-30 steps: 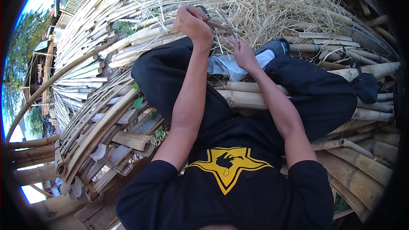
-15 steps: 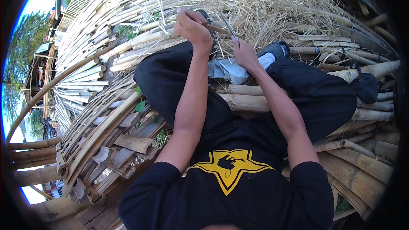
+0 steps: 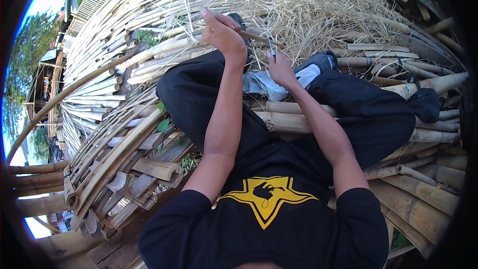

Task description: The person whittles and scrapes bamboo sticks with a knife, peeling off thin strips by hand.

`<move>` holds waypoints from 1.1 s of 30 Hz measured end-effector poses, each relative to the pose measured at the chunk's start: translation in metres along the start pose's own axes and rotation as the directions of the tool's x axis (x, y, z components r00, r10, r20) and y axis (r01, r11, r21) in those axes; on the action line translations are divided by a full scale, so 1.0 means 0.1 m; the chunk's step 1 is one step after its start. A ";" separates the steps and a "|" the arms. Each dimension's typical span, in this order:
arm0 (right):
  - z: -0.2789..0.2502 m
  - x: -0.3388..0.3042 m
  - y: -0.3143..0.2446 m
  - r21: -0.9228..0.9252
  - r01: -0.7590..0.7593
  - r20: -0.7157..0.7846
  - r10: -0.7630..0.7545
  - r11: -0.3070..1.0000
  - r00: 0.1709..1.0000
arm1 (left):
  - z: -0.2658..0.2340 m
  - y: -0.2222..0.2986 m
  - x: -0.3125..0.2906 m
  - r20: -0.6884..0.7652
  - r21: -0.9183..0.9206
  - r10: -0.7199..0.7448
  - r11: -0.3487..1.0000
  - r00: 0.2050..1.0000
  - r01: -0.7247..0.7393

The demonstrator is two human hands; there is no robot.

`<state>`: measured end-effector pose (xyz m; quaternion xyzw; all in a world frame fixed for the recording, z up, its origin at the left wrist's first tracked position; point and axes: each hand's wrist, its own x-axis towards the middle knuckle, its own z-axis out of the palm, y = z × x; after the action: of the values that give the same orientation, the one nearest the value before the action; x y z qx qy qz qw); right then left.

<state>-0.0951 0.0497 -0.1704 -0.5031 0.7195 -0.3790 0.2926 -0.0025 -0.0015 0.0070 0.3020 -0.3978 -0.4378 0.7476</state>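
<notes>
Arching bamboo pole (image 3: 89, 76): curved from the near left toward the far side, well apart from the work.
Stacked split bamboo (image 3: 157, 168): lay piled at the near left, rough ends facing several ways.
Bamboo poles (image 3: 172, 41): spread across the far left, their cut ends showing, with stray straws on top.
Left hand (image 3: 224, 33): was closed, wrist bent and thumb jutting toward the far left; its curled fingers gripped the left end of a slender stick (image 3: 259, 38), and it had barely shifted over the last second.
Stick: slanted out of that fist to the right, its free end pointing toward the straw; its place looked nearly unchanged, so it seemed to be the steadied piece.
Knife (image 3: 272, 50): looked like a thin metal blade; half a second earlier it had shown long, tipped toward the far left, whereas here it appeared short and foreshortened across the stick. Contact could not be told, but the turn suggested a fresh blade angle for the work.
Right hand (image 3: 281, 69): was wrapped around the knife, the handle hidden; it had drawn slightly left and nearer.
Dark shoe (image 3: 323, 61): sat just right of the right hand.
Straw heap (image 3: 328, 10): covered the far right ground.
Black pouch (image 3: 424, 103): rested farther right on bamboo.
</notes>
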 end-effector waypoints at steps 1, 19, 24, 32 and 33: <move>-0.01 -0.03 -0.01 -0.002 0.018 -0.038 -0.018 1.000 0.999 | -0.01 0.02 0.00 -0.001 -0.013 -0.022 1.000 1.000 0.022; -0.42 -0.13 -0.41 0.201 -0.097 0.042 0.090 0.975 0.995 | -0.02 0.19 0.10 0.168 -0.180 0.051 0.983 0.984 -0.020; -0.56 -0.35 -0.81 0.246 0.111 -0.016 -0.111 0.963 0.994 | 0.03 0.22 -0.02 0.228 -0.065 0.131 0.991 0.965 -0.119; -0.73 -0.50 -1.04 0.233 0.163 0.067 -0.183 0.959 0.981 | 0.04 0.04 -0.05 0.229 -0.102 0.005 0.995 0.973 0.019; -0.73 -0.50 -1.02 0.226 0.152 0.080 -0.174 0.962 0.982 | 0.03 0.05 -0.05 0.235 -0.155 -0.006 0.987 0.972 0.044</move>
<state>-0.0862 0.0945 -0.0427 -0.5435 0.6143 -0.4532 0.3491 -0.0044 0.0048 0.0103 0.1927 -0.4430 -0.5102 0.7116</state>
